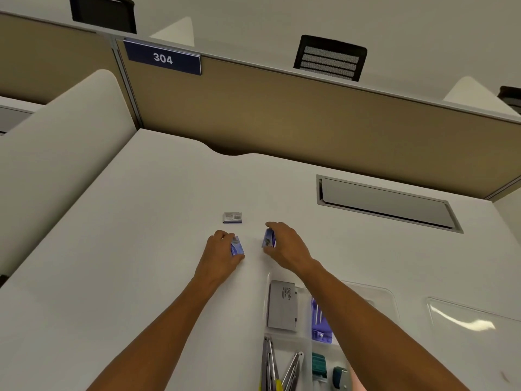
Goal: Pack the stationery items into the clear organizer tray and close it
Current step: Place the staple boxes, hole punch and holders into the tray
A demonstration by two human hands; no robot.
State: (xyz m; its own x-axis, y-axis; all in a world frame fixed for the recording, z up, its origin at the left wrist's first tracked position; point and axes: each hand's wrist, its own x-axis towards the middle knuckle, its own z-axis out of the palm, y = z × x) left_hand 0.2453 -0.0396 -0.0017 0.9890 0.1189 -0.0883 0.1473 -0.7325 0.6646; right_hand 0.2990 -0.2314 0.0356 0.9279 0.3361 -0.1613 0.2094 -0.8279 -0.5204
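My left hand (pixel 221 253) grips a small blue box (pixel 237 246) on the white desk. Just to its right, my right hand (pixel 284 245) grips a second small blue box (pixel 269 239). A third small box (pixel 232 217), grey-white with a barcode, lies on the desk just beyond both hands. The clear organizer tray (pixel 306 338) sits open near the bottom edge, under my right forearm. It holds a grey Camlin case (pixel 282 305), a purple item (pixel 320 323), metal compasses (pixel 270 362) and teal pieces (pixel 320 362). The tray's clear lid (pixel 473 323) lies to the right.
A recessed cable hatch (pixel 386 203) is set in the desk at the back right. A tan partition (pixel 310 114) with a blue "304" sign (pixel 163 58) walls the desk's far edge. A white divider (pixel 64 142) bounds the left side.
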